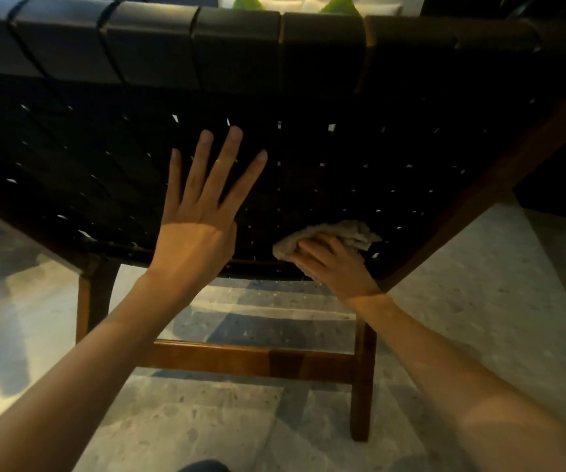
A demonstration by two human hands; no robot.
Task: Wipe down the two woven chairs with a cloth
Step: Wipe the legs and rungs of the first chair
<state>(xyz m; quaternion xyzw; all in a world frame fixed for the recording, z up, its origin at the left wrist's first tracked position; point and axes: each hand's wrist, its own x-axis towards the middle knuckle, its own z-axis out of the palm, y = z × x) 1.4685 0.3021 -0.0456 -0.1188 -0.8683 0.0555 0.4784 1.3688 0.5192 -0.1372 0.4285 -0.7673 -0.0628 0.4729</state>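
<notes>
Left hand (196,212) flat on the back of the black woven chair (360,155), fingers straight and spread, holding nothing. Right hand (334,264) curled round a crumpled beige cloth (339,233), pressing it against the weave low down, near the bottom edge and the right wooden frame rail (492,185). Wooden legs and crossbar (251,361) stand on speckled floor (479,318); two green cushions (337,4) show beyond the top edge.

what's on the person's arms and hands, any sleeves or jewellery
Both forearms are bare, no sleeves in view. The left hand has a thin ring on one finger. No ring shows on the right hand, and neither wrist has a watch or band.
</notes>
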